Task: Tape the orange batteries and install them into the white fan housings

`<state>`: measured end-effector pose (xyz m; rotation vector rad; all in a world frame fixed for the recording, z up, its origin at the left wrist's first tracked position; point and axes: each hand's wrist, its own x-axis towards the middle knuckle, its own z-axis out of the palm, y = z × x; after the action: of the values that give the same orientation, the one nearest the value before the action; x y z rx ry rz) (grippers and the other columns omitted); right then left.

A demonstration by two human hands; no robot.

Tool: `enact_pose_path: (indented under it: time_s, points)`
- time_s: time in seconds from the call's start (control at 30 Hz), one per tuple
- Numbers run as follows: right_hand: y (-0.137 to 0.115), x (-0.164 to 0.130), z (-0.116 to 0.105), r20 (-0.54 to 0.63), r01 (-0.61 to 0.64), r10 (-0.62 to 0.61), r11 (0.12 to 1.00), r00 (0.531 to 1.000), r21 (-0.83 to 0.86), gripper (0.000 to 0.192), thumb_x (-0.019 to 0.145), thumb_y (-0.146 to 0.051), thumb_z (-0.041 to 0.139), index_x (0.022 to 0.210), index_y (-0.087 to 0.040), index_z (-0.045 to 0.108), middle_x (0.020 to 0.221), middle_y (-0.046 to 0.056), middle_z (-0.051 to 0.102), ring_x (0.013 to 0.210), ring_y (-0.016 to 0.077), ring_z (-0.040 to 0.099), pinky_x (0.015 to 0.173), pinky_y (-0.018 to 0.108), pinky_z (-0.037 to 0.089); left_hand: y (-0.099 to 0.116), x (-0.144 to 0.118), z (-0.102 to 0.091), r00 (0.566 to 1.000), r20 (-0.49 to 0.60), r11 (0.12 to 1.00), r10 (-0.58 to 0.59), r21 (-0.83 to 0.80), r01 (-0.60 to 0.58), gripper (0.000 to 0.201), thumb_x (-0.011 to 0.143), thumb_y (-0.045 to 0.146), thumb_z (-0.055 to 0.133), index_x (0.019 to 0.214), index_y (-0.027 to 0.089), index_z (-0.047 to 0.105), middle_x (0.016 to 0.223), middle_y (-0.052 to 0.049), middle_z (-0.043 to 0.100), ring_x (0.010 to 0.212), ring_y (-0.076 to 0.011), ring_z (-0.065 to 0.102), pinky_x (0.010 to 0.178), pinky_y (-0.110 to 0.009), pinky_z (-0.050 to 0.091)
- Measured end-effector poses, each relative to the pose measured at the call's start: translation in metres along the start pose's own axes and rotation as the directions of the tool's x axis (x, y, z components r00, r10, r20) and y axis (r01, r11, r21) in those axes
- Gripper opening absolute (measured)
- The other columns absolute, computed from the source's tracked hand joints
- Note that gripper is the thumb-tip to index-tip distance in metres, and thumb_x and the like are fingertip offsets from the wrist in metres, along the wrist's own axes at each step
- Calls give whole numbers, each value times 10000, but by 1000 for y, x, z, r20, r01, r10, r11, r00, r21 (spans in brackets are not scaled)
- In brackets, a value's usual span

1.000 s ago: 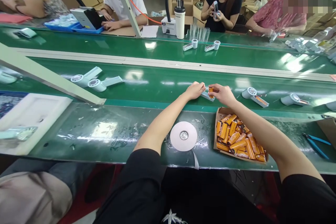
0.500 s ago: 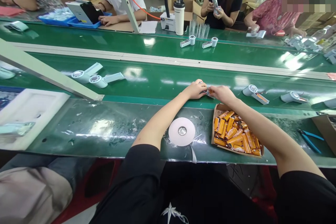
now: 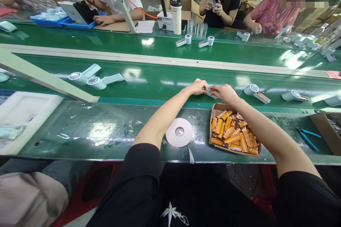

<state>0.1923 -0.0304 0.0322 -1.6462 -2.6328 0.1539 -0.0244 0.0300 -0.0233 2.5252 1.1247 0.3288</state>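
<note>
The small orange battery seen a second ago is now being hidden, as the left hand (image 3: 198,87) and right hand (image 3: 223,93) are being pressed together around the little grey handle part (image 3: 211,93) on the green belt (image 3: 160,81), near its front edge.

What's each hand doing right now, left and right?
Left hand: closed, pinching the small fan part on the belt.
Right hand: closed on the same fan part; an orange battery seems pressed into it.

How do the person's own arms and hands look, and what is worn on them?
The left hand and right hand are bare: no gloves, and no rings or watch that I can see. Both forearms are uncovered. Short black sleeves end about the elbows, part of a black garment with a small white mark at the front.
</note>
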Motion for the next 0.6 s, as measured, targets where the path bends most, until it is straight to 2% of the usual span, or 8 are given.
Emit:
enact_pose_path:
  time_s: [0.07,0.17,0.3,0.43,0.53,0.6]
  points:
    - [3,-2,0,7,7,-7,1000,1000,9,361,1059,-360,651,1380,-300,803,1179,58,867,1055,297,822,924,347,598,0,-3,-1,1000,-8,1000,21,-18,-21,162,980,287,678,1022,233,825,1291,-49,769,1173,-231,673,1170,-390,444]
    - [6,-7,0,14,20,-21,1000,1000,21,360,1055,-333,664,1385,-281,799,1182,50,868,1080,287,822,946,335,596,3,-12,-1,998,-18,998,60,-23,-60,144,944,283,734,1041,258,837,1438,-70,722,1337,-294,606,1217,-437,416]
    - [5,-15,0,29,38,-38,999,999,20,345,1068,-367,663,1372,-286,806,1231,44,858,1120,288,813,962,329,587,9,-15,2,997,-12,996,79,-47,-79,113,943,233,716,910,258,821,1361,-89,767,1388,-319,571,1163,-441,463]
    - [5,-19,-4,42,18,-17,1000,999,-13,359,1078,-378,644,1400,-316,792,1265,40,850,1141,281,804,962,324,583,16,-1,4,999,-36,994,5,-112,-9,168,1003,270,659,908,231,793,1183,-73,822,1192,-254,688,1047,-359,520]
    - [6,-18,-10,59,-35,40,996,997,-78,402,1099,-425,593,1445,-320,769,1222,95,853,1097,323,809,936,376,593,22,12,5,986,-91,979,-138,-160,123,330,1108,302,469,1026,197,771,1055,-89,826,970,-234,733,873,-329,534]
    - [4,-16,-13,85,-53,64,991,994,-125,449,1111,-491,555,1479,-325,752,1199,141,848,1089,361,805,925,417,593,26,18,6,966,-122,962,-226,-184,202,370,1133,304,403,1070,199,752,1021,-93,822,941,-244,737,831,-328,513]
